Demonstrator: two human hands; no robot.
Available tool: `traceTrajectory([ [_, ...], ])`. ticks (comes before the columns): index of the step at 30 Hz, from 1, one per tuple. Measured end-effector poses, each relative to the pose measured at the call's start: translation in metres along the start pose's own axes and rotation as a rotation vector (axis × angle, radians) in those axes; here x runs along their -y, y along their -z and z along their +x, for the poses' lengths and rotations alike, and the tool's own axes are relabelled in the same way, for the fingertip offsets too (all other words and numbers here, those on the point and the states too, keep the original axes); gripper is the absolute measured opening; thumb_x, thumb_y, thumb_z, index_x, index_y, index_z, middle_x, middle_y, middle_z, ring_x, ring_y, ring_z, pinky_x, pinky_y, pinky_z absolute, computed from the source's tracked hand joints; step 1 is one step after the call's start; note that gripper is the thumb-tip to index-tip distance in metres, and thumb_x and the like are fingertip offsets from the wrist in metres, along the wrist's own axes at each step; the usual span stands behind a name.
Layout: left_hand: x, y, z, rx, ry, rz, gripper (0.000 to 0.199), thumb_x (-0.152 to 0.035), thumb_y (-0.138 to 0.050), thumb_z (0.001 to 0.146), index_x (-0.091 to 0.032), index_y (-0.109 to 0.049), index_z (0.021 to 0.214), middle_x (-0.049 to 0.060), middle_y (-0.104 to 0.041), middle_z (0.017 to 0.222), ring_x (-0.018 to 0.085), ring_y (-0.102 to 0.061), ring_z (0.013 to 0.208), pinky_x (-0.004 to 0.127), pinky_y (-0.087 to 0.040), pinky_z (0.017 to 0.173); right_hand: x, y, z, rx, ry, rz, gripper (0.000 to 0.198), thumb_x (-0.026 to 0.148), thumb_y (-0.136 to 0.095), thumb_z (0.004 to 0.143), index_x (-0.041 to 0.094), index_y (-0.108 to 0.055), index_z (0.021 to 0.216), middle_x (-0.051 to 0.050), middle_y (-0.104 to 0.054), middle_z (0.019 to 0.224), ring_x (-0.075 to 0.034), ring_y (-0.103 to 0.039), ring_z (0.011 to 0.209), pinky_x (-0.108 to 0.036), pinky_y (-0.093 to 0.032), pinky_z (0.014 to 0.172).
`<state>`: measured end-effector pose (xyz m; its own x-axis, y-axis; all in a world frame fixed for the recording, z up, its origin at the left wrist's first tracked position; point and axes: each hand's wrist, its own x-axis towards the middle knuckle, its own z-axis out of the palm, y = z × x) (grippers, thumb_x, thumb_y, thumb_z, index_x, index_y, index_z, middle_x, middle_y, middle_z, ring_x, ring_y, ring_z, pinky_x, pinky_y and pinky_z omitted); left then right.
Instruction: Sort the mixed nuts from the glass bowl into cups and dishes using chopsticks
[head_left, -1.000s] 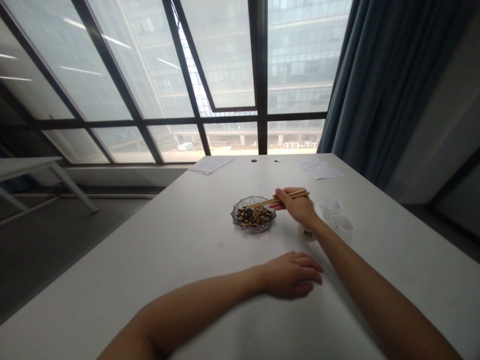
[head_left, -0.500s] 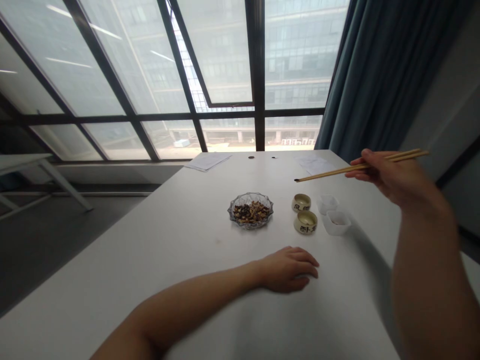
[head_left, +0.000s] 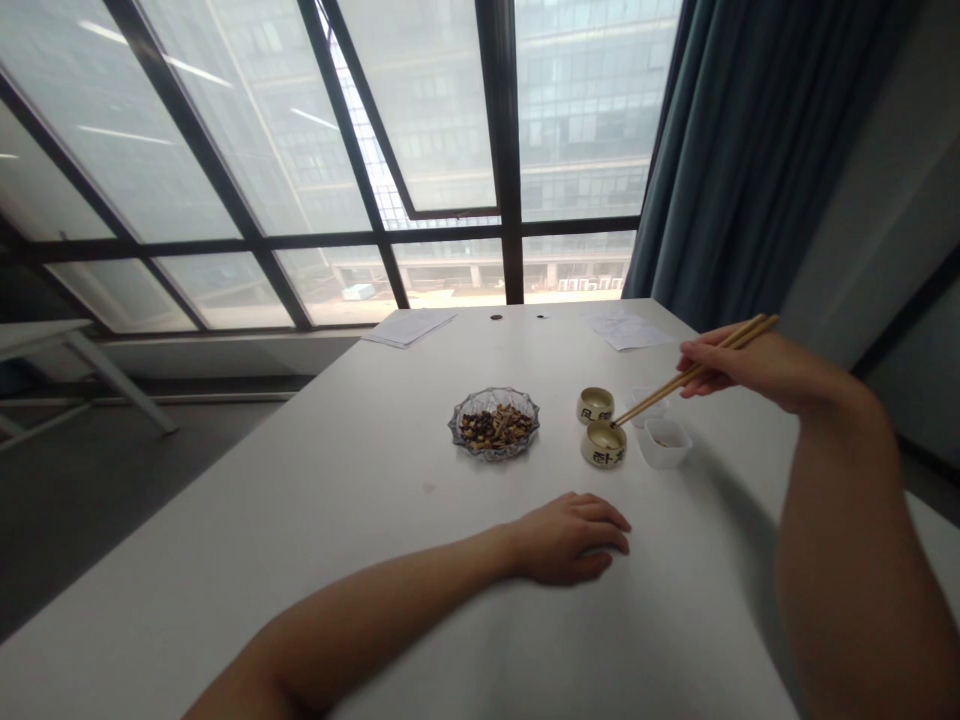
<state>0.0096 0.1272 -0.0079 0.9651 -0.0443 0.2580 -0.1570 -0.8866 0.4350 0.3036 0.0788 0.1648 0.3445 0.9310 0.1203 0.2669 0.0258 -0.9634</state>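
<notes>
My right hand (head_left: 727,372) is closed around a pair of wooden chopsticks (head_left: 667,389), slanting down to the left. Their tips meet at the rim of the nearer small ceramic cup (head_left: 602,459), with a tiny dark piece at the tips. A second ceramic cup (head_left: 586,411) with dark characters stands just behind it. To their right are two translucent plastic containers, the nearer one (head_left: 667,456) with something small inside. Left of the cups, a clear glass dish (head_left: 516,451) holds brown and dark dried pieces (head_left: 499,428). My left hand (head_left: 570,540) lies empty on the table, fingers loosely apart.
The white table (head_left: 337,500) reaches toward the windows. Paper sheets (head_left: 409,328) lie at its far left, more paper (head_left: 626,330) at the far right. A dark round object (head_left: 496,317) sits near the back edge. A blue curtain (head_left: 720,150) hangs at right.
My right hand has lowered and moved left, bringing the chopstick tips with the dark piece from above the cups down to the nearer cup. My left hand stays in place on the table.
</notes>
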Motion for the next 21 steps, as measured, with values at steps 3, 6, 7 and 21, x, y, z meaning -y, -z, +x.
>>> traceTrajectory([
  [3,-0.001,0.0,0.0,0.005,0.008,0.002,0.028,-0.024,-0.058,0.094,-0.025,-0.064,0.121,0.006,-0.063,0.138,0.022,-0.057,0.13,0.037,-0.038,0.116,-0.003,-0.002,0.005,0.027,0.039,-0.001,0.016,0.027,-0.082,0.083,0.012,-0.078,0.079,-0.015,-0.077,0.073,-0.022,-0.075,0.054,-0.025,-0.065,0.051],
  [6,-0.001,0.0,0.0,-0.004,0.004,0.003,0.028,-0.023,-0.058,0.093,-0.025,-0.064,0.12,0.006,-0.063,0.138,0.022,-0.057,0.13,0.036,-0.038,0.117,-0.004,-0.003,0.006,0.022,0.048,-0.008,0.017,0.028,-0.082,0.083,0.012,-0.078,0.079,-0.015,-0.077,0.073,-0.022,-0.074,0.054,-0.027,-0.065,0.051],
  [7,-0.001,0.0,0.0,-0.002,0.002,0.003,0.028,-0.023,-0.058,0.093,-0.025,-0.064,0.121,0.006,-0.063,0.138,0.022,-0.057,0.13,0.036,-0.038,0.117,-0.004,-0.004,0.007,0.007,0.048,-0.006,0.016,0.027,-0.081,0.084,0.012,-0.078,0.079,-0.016,-0.076,0.072,-0.022,-0.074,0.054,-0.028,-0.065,0.052],
  [21,0.001,0.0,0.0,-0.019,-0.013,0.005,0.027,-0.023,-0.059,0.093,-0.024,-0.064,0.119,0.006,-0.064,0.136,0.022,-0.058,0.128,0.036,-0.039,0.116,0.018,-0.079,0.008,-0.118,0.354,0.166,0.04,0.052,-0.077,0.085,0.013,-0.073,0.076,-0.007,-0.073,0.064,-0.019,-0.074,0.055,-0.022,-0.061,0.048],
])
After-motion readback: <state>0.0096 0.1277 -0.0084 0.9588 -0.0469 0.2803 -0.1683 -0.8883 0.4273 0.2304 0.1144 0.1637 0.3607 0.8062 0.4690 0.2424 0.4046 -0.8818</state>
